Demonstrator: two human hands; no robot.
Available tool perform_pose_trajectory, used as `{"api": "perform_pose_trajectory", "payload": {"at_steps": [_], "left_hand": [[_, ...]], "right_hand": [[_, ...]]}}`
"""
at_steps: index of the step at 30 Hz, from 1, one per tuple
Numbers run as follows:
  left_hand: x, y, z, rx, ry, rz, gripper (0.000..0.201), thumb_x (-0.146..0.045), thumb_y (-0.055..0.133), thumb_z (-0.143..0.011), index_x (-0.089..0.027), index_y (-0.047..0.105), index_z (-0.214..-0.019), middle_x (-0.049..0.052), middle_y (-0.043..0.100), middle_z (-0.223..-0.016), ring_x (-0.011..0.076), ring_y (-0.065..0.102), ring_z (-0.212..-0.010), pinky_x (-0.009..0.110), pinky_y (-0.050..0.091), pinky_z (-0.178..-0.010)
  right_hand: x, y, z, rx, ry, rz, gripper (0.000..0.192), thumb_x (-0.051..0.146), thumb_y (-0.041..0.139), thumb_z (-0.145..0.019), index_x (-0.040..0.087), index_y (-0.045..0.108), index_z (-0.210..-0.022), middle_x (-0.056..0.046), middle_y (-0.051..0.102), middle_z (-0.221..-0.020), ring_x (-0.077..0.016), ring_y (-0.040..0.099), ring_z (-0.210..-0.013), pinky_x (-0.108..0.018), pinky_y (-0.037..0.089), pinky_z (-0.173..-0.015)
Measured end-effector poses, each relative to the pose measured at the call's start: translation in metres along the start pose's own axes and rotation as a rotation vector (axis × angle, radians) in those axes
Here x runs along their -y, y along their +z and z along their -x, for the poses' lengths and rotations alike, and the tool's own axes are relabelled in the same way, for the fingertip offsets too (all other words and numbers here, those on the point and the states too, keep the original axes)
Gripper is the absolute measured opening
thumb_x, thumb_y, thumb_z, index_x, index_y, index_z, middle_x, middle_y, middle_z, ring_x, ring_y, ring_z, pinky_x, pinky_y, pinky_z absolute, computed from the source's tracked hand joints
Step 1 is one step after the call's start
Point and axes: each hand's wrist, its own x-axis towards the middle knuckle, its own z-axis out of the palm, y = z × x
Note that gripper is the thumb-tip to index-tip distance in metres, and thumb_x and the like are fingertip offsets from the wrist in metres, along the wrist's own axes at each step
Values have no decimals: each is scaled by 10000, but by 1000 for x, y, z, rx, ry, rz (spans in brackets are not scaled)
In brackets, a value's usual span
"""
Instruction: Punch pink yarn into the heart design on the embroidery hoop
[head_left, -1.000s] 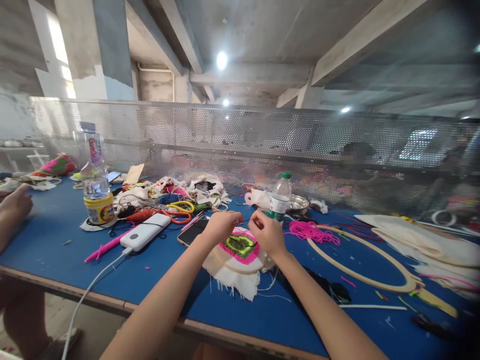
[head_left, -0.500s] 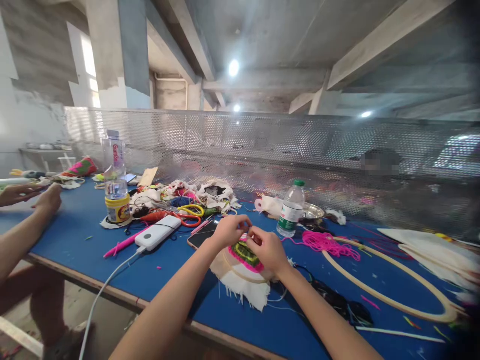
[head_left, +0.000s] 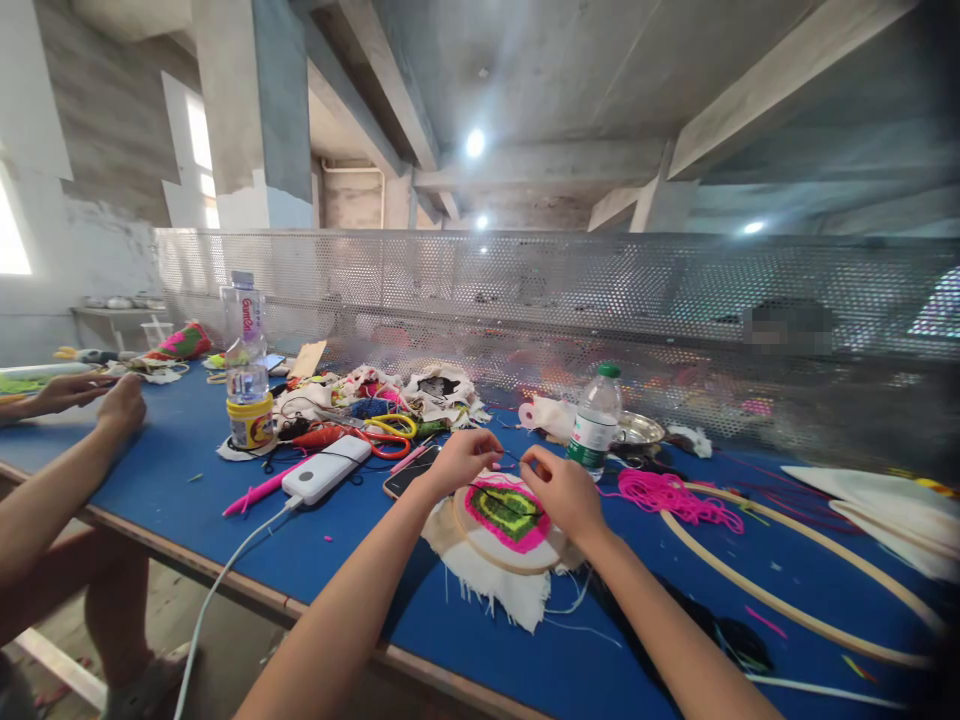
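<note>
My left hand [head_left: 466, 462] and my right hand [head_left: 566, 492] are both closed in a pinch, a small distance apart, above an embroidery hoop [head_left: 487, 560]. A thin dark strand of yarn [head_left: 508, 465] runs between their fingertips. Stretched in the hoop is white cloth [head_left: 517, 598] with a frayed front edge. Worked on the cloth is a patch of yarn [head_left: 517, 515], green and yellow inside a bright pink border. Another dark strand crosses the patch. My fingers partly hide the hoop's far side.
Left of the hoop lie a phone [head_left: 409, 475], a white power bank [head_left: 326, 472] on a cable, and scissors [head_left: 391, 430]. A green-capped bottle [head_left: 596, 430], pink yarn [head_left: 679, 500] and a larger hoop [head_left: 750, 585] are at right. A co-worker's hands [head_left: 120, 405] work at far left.
My hands have moved apart, the right one toward the right, and more of the pink and green patch shows. The whole view has shifted slightly.
</note>
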Motion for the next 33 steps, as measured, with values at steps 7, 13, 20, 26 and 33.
{"api": "perform_pose_trajectory", "payload": {"at_steps": [7, 13, 20, 26, 33], "left_hand": [[-8, 1, 7, 40, 61, -365, 236, -140, 452, -713, -209, 617, -869, -5, 626, -725, 117, 531, -669, 196, 351, -574], [-16, -2, 10, 113, 69, -500, 208, -154, 435, -736, -202, 632, -781, 18, 639, -752, 138, 549, -705, 205, 355, -585], [-12, -2, 9, 96, 25, -377, 217, -168, 451, -745, -216, 643, -835, -1, 659, -788, 122, 562, -700, 195, 356, -587], [-4, -3, 8, 106, -36, -340, 217, -181, 449, -752, -212, 622, -880, 0, 653, -791, 121, 561, -693, 194, 369, -599], [1, -3, 9, 146, -51, -473, 219, -160, 437, -739, -215, 619, -848, 17, 661, -820, 156, 580, -738, 221, 385, -633]], "right_hand": [[13, 9, 7, 171, -165, -9, 190, 288, 404, -775, 222, 574, -722, 8, 562, -529, -139, 517, -519, -229, 224, -483], [13, 6, 9, 68, -145, 51, 182, 294, 395, -792, 210, 548, -742, 11, 547, -530, -140, 516, -530, -226, 241, -499], [1, -2, 4, 53, 64, 77, 212, 312, 374, -815, 219, 551, -749, 22, 514, -483, -136, 514, -480, -224, 238, -460], [-15, 10, 4, 180, 161, -183, 347, 298, 451, -769, 247, 479, -1110, -38, 637, -862, -191, 592, -800, -284, 411, -667], [-7, 35, 12, 318, 182, -772, 788, 380, 587, -688, 255, 146, -1329, -114, 428, -1271, -199, 421, -1158, -378, 357, -925]]}}
